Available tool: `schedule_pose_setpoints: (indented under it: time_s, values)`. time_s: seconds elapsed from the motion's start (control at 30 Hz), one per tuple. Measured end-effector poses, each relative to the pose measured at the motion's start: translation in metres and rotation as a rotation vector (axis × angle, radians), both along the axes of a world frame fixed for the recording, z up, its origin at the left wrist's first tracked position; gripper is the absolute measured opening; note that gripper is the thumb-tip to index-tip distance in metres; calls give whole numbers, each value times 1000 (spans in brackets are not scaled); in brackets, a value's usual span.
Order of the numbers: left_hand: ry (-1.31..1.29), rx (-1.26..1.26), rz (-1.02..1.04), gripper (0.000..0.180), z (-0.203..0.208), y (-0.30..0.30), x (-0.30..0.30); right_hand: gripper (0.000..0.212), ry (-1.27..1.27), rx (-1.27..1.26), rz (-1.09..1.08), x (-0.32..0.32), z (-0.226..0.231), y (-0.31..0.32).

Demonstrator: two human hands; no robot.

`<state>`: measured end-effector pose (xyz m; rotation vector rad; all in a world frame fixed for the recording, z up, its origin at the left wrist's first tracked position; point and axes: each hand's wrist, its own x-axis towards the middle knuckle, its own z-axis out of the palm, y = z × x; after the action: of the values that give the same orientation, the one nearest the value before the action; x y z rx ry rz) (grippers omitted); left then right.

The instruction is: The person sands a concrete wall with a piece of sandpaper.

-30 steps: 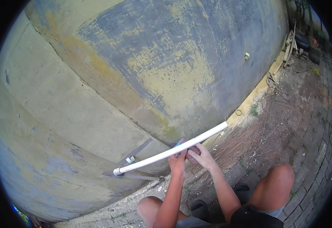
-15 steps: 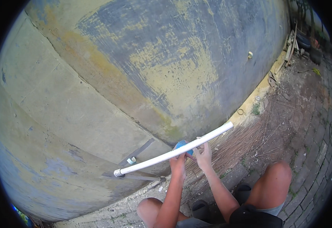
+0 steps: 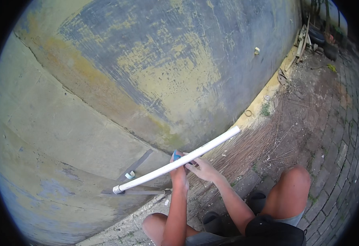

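Where it pointed up, the right hand [image 3: 205, 169] points leftward.

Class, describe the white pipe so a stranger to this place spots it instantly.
Start at the huge weathered wall, patched blue-grey and yellow, and drop to its foot, near the left hand and right hand. The white pipe slants across both. Its length and brightness set it apart from the shorter, duller pipe beneath its left end.
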<state>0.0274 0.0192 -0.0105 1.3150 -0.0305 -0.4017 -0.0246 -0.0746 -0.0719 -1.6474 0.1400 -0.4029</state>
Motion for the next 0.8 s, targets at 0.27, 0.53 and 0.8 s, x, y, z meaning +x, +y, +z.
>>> schedule_pose_setpoints:
  time_s: [0.27, 0.53, 0.8]
  values:
    - [-55, 98, -124, 52, -13, 1, 0, 63, -27, -68, -151, -1, -11, 0]
    - [-86, 178, -170, 68, 4, -16, -11, 53, -151, 7, -498, 2, -18, 2]
    - [-190, 271, -373, 50, 1, -20, -12, 53, -159, -200, -545, -3, -13, -7]
